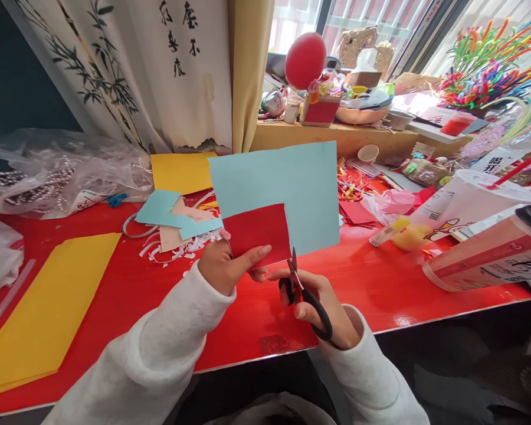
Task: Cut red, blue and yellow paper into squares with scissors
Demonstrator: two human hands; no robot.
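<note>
My left hand pinches a red paper rectangle laid over a larger light blue paper sheet, holding both up above the table. The thumb presses on the red piece; some fingers are hidden behind the papers. In my right hand are black-handled scissors, with fingers in the loops. Their blades point up at the lower right corner of the red piece, slightly parted. Whether the blades touch the blue sheet I cannot tell.
Yellow paper sheets lie at the left of the red table. Blue offcuts and shreds sit behind my left hand. Plastic bags stand back left. A lidded drink cup and a tilted clear cup are on the right.
</note>
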